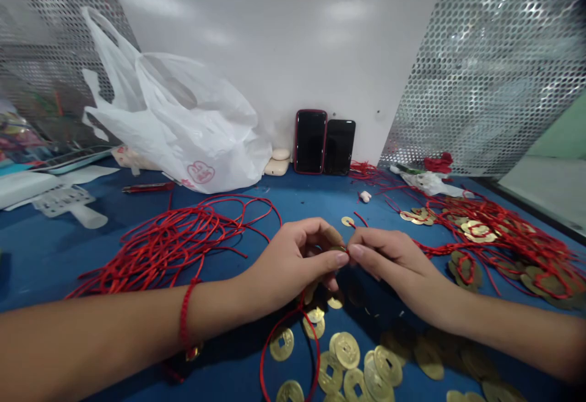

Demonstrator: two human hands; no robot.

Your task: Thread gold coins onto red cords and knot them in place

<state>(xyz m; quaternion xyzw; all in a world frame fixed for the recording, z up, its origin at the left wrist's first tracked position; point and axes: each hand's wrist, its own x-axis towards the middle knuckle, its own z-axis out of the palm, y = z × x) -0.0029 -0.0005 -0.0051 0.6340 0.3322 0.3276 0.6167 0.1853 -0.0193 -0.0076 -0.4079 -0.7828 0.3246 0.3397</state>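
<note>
My left hand [293, 262] and my right hand [394, 255] meet above the blue table, fingertips almost touching. My left fingers pinch a brass coin [337, 248], which is mostly hidden. My right thumb and forefinger pinch a thin red cord [348, 251] at that coin. A loop of red cord [262, 365] lies under my left hand, among loose square-holed brass coins [347, 350]. A large red cord tangle [169, 249] sprawls to the left. Further coins strung on red cord [478, 229] lie right of my right hand. A braided red bracelet [184, 313] circles my left wrist.
A white plastic bag [192, 127] slumps against the white back wall [274, 36]. Two black phones [310, 141] lean beside it. A red-handled utility knife [147, 187] lies on the blue table [82, 255]. Perforated metal panels [485, 66] stand at both sides.
</note>
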